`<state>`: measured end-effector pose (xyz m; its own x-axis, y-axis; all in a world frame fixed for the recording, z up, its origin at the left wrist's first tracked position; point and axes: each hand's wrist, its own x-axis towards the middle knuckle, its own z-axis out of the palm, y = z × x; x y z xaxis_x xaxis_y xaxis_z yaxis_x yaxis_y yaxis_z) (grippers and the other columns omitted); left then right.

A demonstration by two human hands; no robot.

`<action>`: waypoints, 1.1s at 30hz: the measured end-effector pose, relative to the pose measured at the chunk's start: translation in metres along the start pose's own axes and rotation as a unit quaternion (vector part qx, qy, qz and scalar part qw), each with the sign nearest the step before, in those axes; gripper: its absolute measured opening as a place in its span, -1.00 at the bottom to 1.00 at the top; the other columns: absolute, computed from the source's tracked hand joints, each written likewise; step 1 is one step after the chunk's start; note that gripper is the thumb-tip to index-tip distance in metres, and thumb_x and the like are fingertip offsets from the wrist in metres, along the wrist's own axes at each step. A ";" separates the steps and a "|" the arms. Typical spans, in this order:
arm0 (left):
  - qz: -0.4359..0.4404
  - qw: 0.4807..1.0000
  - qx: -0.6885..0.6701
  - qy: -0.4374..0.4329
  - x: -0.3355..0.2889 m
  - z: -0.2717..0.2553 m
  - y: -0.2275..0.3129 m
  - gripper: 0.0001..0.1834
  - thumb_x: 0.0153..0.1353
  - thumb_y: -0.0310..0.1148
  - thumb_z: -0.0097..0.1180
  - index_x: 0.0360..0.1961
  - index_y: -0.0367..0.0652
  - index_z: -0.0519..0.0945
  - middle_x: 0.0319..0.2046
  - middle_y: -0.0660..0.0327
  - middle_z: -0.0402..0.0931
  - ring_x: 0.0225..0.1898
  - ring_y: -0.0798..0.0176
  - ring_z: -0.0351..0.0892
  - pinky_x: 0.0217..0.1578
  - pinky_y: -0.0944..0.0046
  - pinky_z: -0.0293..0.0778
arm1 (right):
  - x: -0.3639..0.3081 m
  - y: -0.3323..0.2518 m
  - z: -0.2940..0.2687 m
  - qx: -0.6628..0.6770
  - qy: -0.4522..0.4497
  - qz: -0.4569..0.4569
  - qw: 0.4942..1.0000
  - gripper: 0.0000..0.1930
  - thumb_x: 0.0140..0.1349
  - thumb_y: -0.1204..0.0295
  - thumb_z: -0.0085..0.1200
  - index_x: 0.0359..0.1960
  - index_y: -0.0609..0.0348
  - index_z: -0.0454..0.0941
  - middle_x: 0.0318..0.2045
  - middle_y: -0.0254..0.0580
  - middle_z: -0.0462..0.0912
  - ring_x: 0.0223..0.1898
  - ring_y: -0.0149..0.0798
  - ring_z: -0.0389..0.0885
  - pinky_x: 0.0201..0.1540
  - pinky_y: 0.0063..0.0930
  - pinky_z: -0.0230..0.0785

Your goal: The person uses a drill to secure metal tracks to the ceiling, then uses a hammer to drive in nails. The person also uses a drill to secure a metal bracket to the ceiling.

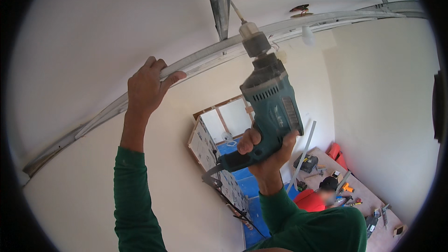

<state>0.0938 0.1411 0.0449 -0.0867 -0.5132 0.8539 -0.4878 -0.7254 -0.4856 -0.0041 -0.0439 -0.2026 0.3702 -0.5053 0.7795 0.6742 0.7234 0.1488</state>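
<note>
My left hand [145, 86] is raised to the ceiling, its fingers and thumb closed around a long galvanised metal channel [200, 55]. My right hand [275, 156] grips the handle of a teal corded power drill [270, 98], which points upward. Its long thin bit [237, 10] reaches toward the white ceiling, beside a wider metal profile [218, 0] that meets the channel. Whether the bit tip touches anything is hard to tell. The index finger lies near the trigger, which is hidden.
A black power cord [233, 207] hangs from the drill. Below, a person in red [310, 200] with a dark cap is near a table [368, 191] strewn with tools. A light bulb [307, 36] and a ceiling opening with wires [301, 10] are to the right.
</note>
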 end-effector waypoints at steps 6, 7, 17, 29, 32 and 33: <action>0.013 0.999 -0.010 0.035 0.002 0.002 0.003 -0.11 0.24 0.51 0.17 -0.12 -0.27 0.79 -0.29 0.13 0.71 -0.38 0.04 0.77 -0.36 0.06 0.65 | 0.008 0.003 0.009 -0.012 0.040 0.028 0.999 -0.13 0.31 -0.38 0.10 0.16 0.32 0.47 -0.53 -0.26 0.46 -0.54 -0.18 0.61 -0.45 -0.23 0.58; 0.004 1.000 -0.003 0.026 0.003 0.002 0.003 -0.09 0.24 0.53 0.15 -0.12 -0.27 0.80 -0.30 0.11 0.73 -0.38 0.05 0.78 -0.35 0.07 0.65 | 0.007 0.004 0.010 -0.026 0.036 0.024 0.999 -0.13 0.34 -0.41 0.05 0.16 0.30 0.46 -0.53 -0.30 0.43 -0.55 -0.25 0.56 -0.47 -0.29 0.53; -0.024 1.000 0.003 0.006 0.002 -0.001 0.010 -0.01 0.19 0.61 0.08 -0.12 -0.25 0.83 -0.40 0.08 0.78 -0.39 0.06 0.81 -0.33 0.11 0.68 | 0.007 -0.005 0.006 -0.017 0.004 0.008 1.000 -0.18 0.35 -0.33 0.07 0.13 0.33 0.47 -0.51 -0.24 0.48 -0.52 -0.16 0.62 -0.41 -0.21 0.58; -0.032 0.999 -0.013 -0.005 0.002 -0.006 0.019 0.00 0.22 0.61 0.07 -0.10 -0.28 0.84 -0.41 0.06 0.78 -0.40 0.06 0.80 -0.33 0.11 0.68 | 0.005 -0.003 0.007 0.008 0.003 0.000 1.000 -0.21 0.38 -0.29 0.07 0.19 0.29 0.47 -0.50 -0.23 0.49 -0.50 -0.18 0.63 -0.39 -0.24 0.58; -0.025 1.000 -0.003 0.011 0.000 -0.006 0.020 0.01 0.22 0.61 0.06 -0.08 -0.30 0.84 -0.39 0.05 0.79 -0.38 0.05 0.81 -0.31 0.10 0.68 | 0.002 -0.003 0.008 -0.023 0.016 0.008 1.000 -0.22 0.37 -0.30 0.08 0.18 0.28 0.48 -0.50 -0.24 0.49 -0.50 -0.18 0.62 -0.39 -0.23 0.58; -0.018 0.999 -0.002 0.031 -0.001 -0.006 0.021 0.02 0.22 0.61 0.06 -0.08 -0.30 0.83 -0.39 0.05 0.79 -0.37 0.04 0.81 -0.30 0.10 0.68 | 0.002 -0.002 0.009 -0.015 0.009 0.003 1.000 -0.22 0.37 -0.30 0.08 0.17 0.28 0.48 -0.50 -0.24 0.49 -0.50 -0.18 0.62 -0.39 -0.23 0.58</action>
<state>0.0784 0.1297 0.0351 -0.1220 -0.4570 0.8811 -0.4949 -0.7415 -0.4531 -0.0102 -0.0423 -0.1959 0.3858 -0.5094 0.7692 0.6904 0.7124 0.1255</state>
